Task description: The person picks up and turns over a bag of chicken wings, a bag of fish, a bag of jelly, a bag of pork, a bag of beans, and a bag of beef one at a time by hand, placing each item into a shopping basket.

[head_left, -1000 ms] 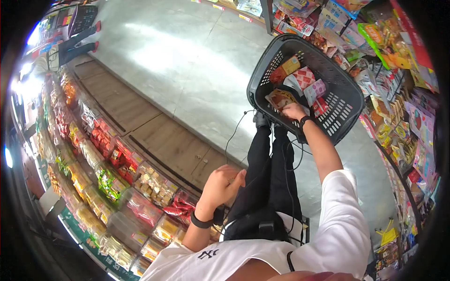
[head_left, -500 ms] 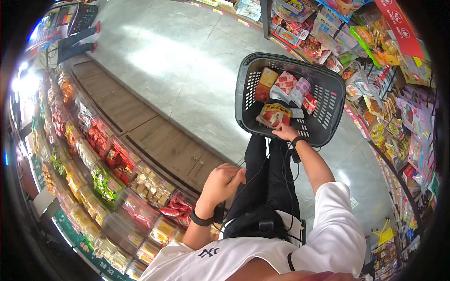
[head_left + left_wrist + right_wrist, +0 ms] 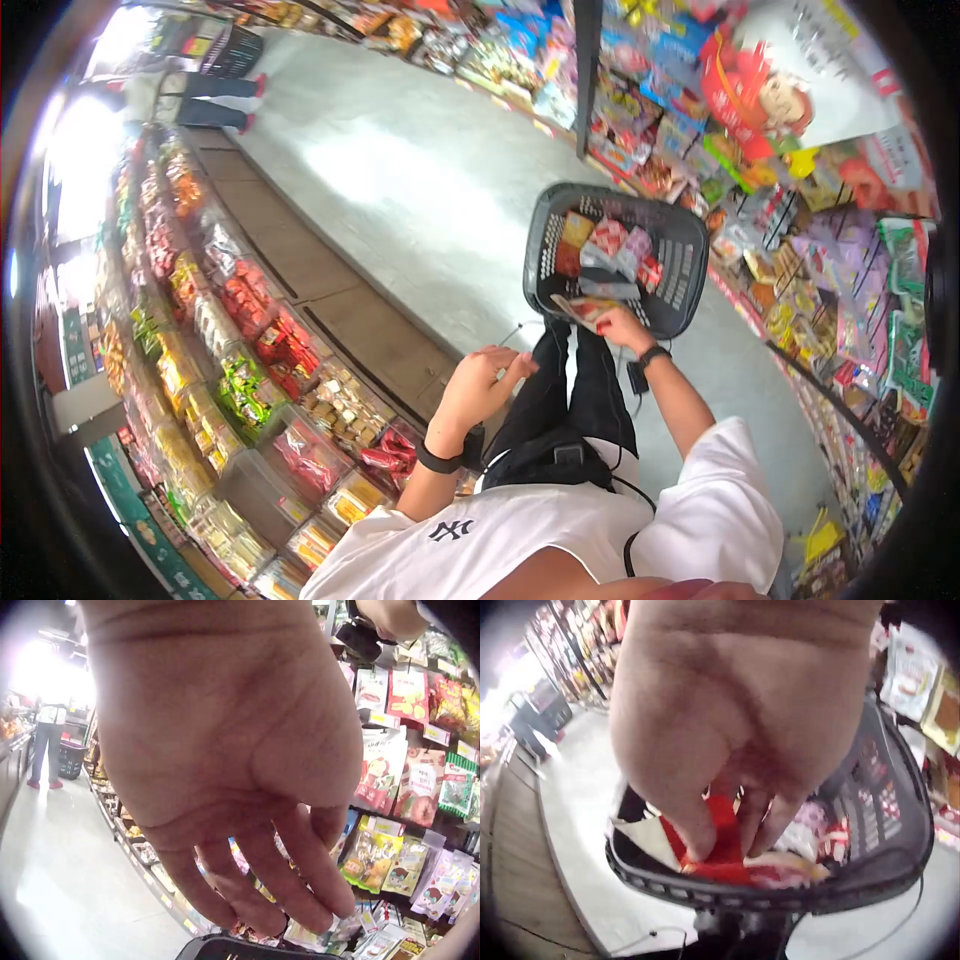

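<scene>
My right hand (image 3: pixel 622 328) is at the near side of a black plastic shopping basket (image 3: pixel 697 250), pinching a red snack packet (image 3: pixel 726 836) between thumb and fingers. In the head view that packet stands tilted, almost edge-on. Other packages lie behind it in the basket: a yellow-and-brown one (image 3: pixel 574 232), a red-and-white checked one (image 3: pixel 608 237) and a small red one (image 3: pixel 650 272). My left hand (image 3: pixel 478 388) hangs in front of my body, holding nothing, with its fingers loosely bent. Its palm and fingers (image 3: pixel 300 877) fill much of the left wrist view.
Bins of wrapped snacks (image 3: pixel 270 320) line the left side above wooden cabinets (image 3: pixel 340 300). Hanging snack bags (image 3: pixel 850 270) crowd the shelves on the right. Up the tiled aisle (image 3: pixel 400 200), a person (image 3: pixel 205 98) stands beside another basket (image 3: pixel 232 52). A dark post (image 3: pixel 587 80) rises beyond my basket.
My right hand has tilted the packet up from lying inside the basket. The basket appears smaller and lower in the head view, which has shifted to show more shelves. The left hand stays nearly still.
</scene>
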Demonstrator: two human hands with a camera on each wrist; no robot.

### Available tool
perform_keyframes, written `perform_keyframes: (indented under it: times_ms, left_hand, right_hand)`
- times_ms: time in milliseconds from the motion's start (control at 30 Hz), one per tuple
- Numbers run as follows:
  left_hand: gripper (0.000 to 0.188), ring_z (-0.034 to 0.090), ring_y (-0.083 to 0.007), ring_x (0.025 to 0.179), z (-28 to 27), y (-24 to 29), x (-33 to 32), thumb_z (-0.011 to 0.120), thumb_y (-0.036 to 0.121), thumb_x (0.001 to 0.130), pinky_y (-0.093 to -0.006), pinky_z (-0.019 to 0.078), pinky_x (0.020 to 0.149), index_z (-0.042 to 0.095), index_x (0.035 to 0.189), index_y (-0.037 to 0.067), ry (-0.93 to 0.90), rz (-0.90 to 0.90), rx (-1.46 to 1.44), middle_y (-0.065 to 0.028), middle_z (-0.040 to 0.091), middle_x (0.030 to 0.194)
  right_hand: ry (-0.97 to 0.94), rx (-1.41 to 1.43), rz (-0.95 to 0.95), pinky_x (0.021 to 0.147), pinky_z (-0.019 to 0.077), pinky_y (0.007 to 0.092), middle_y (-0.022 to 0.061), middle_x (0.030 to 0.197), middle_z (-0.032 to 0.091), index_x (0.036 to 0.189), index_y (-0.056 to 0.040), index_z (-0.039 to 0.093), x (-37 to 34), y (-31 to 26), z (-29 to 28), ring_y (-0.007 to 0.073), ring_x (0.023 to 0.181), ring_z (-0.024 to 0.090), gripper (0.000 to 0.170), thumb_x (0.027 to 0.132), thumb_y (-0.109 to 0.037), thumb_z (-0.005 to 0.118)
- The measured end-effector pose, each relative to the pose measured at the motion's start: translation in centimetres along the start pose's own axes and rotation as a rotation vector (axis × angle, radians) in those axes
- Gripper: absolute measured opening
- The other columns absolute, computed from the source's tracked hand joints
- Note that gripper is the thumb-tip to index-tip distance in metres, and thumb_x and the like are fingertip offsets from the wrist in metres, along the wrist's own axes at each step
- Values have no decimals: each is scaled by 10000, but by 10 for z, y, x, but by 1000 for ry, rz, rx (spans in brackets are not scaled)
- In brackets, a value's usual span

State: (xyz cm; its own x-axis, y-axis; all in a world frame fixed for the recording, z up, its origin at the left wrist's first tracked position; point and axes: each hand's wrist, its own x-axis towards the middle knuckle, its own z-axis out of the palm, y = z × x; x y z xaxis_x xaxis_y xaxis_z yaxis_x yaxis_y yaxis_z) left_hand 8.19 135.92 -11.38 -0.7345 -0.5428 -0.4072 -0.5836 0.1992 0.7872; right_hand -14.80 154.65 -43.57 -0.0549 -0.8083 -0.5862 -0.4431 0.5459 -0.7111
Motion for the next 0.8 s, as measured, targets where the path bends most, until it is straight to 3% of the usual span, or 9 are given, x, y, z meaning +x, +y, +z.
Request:
perform_keyframes:
  times_ms: [100,167,267,400,433,500,633,733,800]
  left_hand:
    - [408,710,-305,959,-25,44,-14,684,167,987,-400,559,860,613,1366,35,1,-63,-22,-142,757,1088]
    - [802,672,-322,1105,-31,59,-22,803,174,884,-429,535,972,403,1567,48,56,-15,-26,-151,695,1308]
    - [963,637,-353,1173,-36,72,-35,884,221,793,-450,489,1060,368,1590,58,296,241,145,-156,676,1341]
    - [762,636,-370,1178,-62,80,-52,930,260,729,-441,482,1068,617,1394,58,121,431,102,-157,687,1317]
    - [431,685,-353,1032,-70,82,-60,895,249,782,-414,534,957,751,1135,49,73,366,39,-143,751,1129]
    - [285,698,-342,925,-82,82,-79,859,219,827,-404,550,867,767,1033,43,178,228,74,-125,760,989]
    - [131,715,-275,828,-105,69,-125,805,131,880,-362,551,763,767,948,26,386,267,-140,-115,755,880]
    - [91,712,-221,817,-136,58,-166,776,92,908,-334,545,745,752,952,17,481,357,-306,-111,752,895]
    - [87,694,-185,815,-154,47,-187,757,89,932,-316,536,747,739,969,12,564,416,-369,-97,746,911]
  right_hand:
    - [49,52,-167,812,564,417,172,985,759,1041,-37,772,-53,-77,-65,332,909,730,209,855,-103,705]
    - [17,55,-270,807,559,411,154,942,738,1031,-31,767,-94,-143,-111,319,915,720,171,869,-69,729]
    - [-64,49,-450,818,563,407,160,948,740,1028,-32,771,-151,-240,-166,347,924,709,181,872,-50,681]
    - [8,15,-670,868,527,349,135,906,729,958,-17,757,-200,-332,-190,286,905,666,125,872,19,673]
    - [0,51,-654,888,518,335,122,922,728,981,-15,749,-204,-345,-190,266,921,669,132,881,21,671]
    - [-26,115,-618,928,499,307,96,954,726,1027,-12,733,-209,-367,-187,227,952,675,150,898,27,666]
    - [-22,602,-626,1038,478,328,82,1260,653,1420,-19,516,-204,-423,-165,147,1152,621,479,957,-19,637]
    - [-16,440,-708,1115,427,341,128,1382,601,1509,-1,441,-191,-453,-141,189,1218,606,637,999,-297,681]
    - [-370,511,-577,1072,458,351,118,1330,609,1521,-2,425,-176,-465,-119,190,1228,599,816,926,-453,754]
